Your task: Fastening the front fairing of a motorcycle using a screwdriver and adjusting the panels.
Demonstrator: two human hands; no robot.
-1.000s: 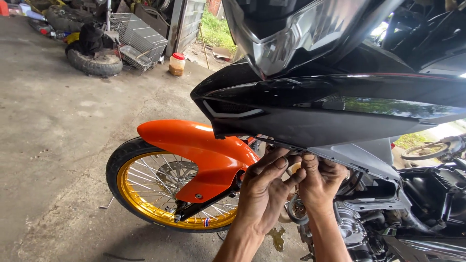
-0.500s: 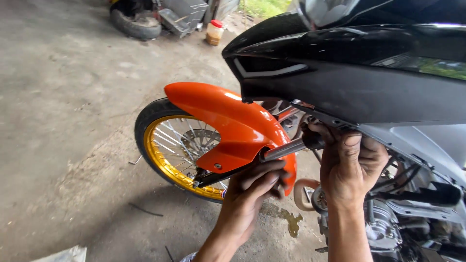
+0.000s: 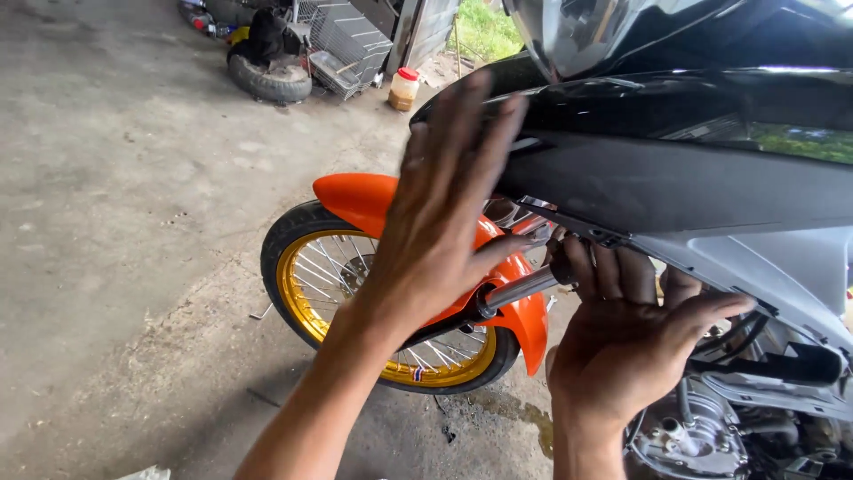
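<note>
Head view of a motorcycle's front end with two bare hands at work. The left hand (image 3: 444, 213) is raised in front of the glossy black front fairing panel (image 3: 675, 178), palm toward the machine, fingers (image 3: 462, 124) spread and straight, grasping nothing; whether the fingertips touch the panel cannot be told. The right hand (image 3: 626, 333) sits lower, just under the panel's lower edge where it meets the grey side cover (image 3: 773, 267); its fingers (image 3: 613, 271) curl upward around that edge, thumb stretched to the right along the grey cover. Just left of this hand lies the chrome front fork tube (image 3: 520, 289), a polished metal cylinder whose long axis runs diagonally, upper end toward the fairing at the right, lower end pointing down-left into the black fork leg beside the wheel. The tube passes beside the bright orange plastic front mudguard (image 3: 364, 200), which arches over the black tyre with gold-coloured spoked rim (image 3: 306, 298). The wheel stands on a grey concrete floor (image 3: 115, 222). At lower right the silver engine casing (image 3: 693, 440) shows. Far behind, at top left, lie a loose old tyre (image 3: 271, 80), a wire cage (image 3: 342, 36) and a small jar with a red lid (image 3: 404, 87).
</note>
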